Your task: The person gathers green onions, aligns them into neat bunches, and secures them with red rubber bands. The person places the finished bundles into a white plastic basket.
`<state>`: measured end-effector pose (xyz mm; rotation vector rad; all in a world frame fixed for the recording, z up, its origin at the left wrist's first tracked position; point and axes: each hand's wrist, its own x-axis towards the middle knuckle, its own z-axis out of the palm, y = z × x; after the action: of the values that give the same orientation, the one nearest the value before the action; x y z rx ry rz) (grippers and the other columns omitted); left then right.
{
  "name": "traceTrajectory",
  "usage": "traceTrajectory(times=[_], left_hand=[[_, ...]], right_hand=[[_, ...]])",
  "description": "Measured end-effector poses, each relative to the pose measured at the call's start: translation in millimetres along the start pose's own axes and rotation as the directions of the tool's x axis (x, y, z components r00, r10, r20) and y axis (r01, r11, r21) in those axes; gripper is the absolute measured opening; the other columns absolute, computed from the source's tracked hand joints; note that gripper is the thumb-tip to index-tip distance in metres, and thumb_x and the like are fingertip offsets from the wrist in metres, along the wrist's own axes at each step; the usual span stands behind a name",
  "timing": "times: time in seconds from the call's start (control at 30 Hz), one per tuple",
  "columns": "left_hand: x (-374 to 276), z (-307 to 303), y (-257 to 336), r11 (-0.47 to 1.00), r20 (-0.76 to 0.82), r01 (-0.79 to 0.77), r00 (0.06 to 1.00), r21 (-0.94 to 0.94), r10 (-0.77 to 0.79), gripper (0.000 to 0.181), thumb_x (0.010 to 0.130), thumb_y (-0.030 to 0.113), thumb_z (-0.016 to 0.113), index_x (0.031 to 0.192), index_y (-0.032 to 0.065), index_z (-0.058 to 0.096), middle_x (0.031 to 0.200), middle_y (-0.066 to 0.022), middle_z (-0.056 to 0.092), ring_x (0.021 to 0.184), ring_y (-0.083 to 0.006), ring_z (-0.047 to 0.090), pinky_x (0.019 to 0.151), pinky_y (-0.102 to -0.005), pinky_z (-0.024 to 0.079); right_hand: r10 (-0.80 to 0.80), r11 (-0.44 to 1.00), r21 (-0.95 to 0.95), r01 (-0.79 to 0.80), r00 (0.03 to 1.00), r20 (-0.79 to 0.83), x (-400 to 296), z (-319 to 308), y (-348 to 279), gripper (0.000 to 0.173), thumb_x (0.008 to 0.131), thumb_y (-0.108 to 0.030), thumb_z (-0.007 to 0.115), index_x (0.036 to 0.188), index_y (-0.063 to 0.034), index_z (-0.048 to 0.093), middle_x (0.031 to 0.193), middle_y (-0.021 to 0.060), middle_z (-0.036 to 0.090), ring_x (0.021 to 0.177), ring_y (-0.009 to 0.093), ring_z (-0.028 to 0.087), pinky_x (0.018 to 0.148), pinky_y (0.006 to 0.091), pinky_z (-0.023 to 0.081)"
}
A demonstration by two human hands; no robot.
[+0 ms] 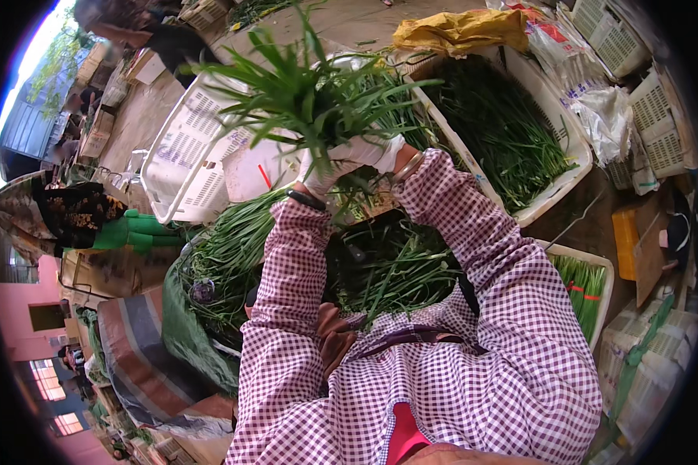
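Both of my hands wear thin white gloves and come together in front of me. My left hand and my right hand are closed around the lower part of a leafy green bunch. Its long flat leaves fan out away from me, and its stem ends are largely hidden by the hands. Below my forearms, loose green stalks lie across my lap. Beside my left forearm rests a heap of thin green stalks, likely garlic chives.
A white plastic crate stands ahead left. At right, another crate holds long greens, with a yellow sack at its far end. Red-banded stalks fill a lower-right crate. A striped sack lies left; people are nearby.
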<state>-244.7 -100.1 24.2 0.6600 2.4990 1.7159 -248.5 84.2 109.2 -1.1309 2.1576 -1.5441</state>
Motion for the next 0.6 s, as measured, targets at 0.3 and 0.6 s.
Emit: traceTrajectory(times=[0.3, 0.6], left_hand=[[9.2, -19.9, -16.1, 0.695, 0.316, 0.425, 0.904, -0.579, -0.289, 0.039, 0.099, 0.030, 0.047, 0.123, 0.0001, 0.053, 0.104, -0.0152, 0.063, 0.089, -0.0208, 0.060, 0.079, -0.0326, 0.053], [-48.5, -2.0, 86.7, 0.732, -0.165, 0.148, 0.927, -0.666, -0.337, 0.091, 0.065, 0.002, 0.085, 0.141, 0.0044, 0.034, 0.129, -0.0109, 0.051, 0.109, -0.0210, 0.055, 0.091, -0.0339, 0.049]], right_hand=[[-0.122, 0.629, 0.774, 0.077, 0.993, 0.000, 3.3, 4.4, -4.4, 0.043, 0.097, -0.017, 0.051, 0.137, -0.0074, 0.042, 0.133, 0.0100, 0.051, 0.114, 0.022, 0.054, 0.097, 0.0323, 0.048], [-0.198, 0.678, -0.728, 0.101, 0.979, -0.048, 19.8, 12.5, -31.0, 0.033, 0.090, -0.009, 0.049, 0.122, -0.0147, 0.055, 0.118, 0.0069, 0.062, 0.097, 0.023, 0.061, 0.080, 0.0393, 0.053]])
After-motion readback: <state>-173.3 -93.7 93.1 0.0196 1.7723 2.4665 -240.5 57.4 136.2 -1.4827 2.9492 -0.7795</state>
